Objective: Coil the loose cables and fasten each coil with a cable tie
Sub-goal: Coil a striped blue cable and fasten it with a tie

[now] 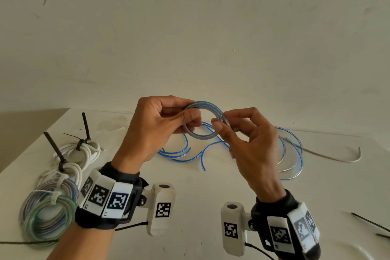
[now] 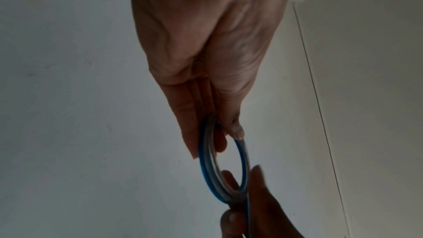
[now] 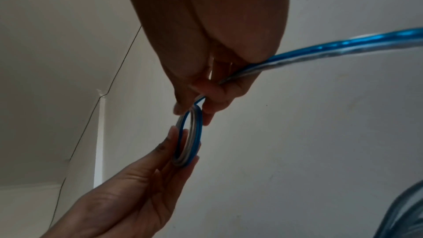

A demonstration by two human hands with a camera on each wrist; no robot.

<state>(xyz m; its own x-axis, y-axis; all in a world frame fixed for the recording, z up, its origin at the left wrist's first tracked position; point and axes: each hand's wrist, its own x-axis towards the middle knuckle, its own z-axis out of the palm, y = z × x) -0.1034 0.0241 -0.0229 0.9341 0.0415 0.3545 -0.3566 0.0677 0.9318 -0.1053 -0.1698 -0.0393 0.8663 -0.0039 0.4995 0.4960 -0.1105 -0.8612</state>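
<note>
holding a small coil (image 1: 200, 120) of blue-and-clear cable up above the bench (image 1: 190, 186), the person works with both hands at once. the left hand (image 1: 156, 126) pinches the coil's left side between thumb and curled fingers, most likely to keep the finished turns stacked so they cannot spring apart. the right hand (image 1: 249, 139) pinches the cable at the coil's right side with thumb and fingertips, and in the right wrist view the free run of cable (image 3: 343, 48) passes out from under that hand, so it seems to be feeding and guiding the next turn. the rest of the blue cable (image 1: 291, 154) lies in loose loops on the bench behind and to the right of the hands, which suggests much winding is left. at the left of the bench sit white coils (image 1: 84, 150) bound with black cable ties (image 1: 54, 148) and a tied multicoloured coil (image 1: 48, 207), probably set aside there as finished. a spare black tie (image 1: 369, 221) lies at the right edge, within reach. no brand or readable writing shows; the wrist bands (image 1: 105, 196) carry only black-and-white square marker patterns.
</note>
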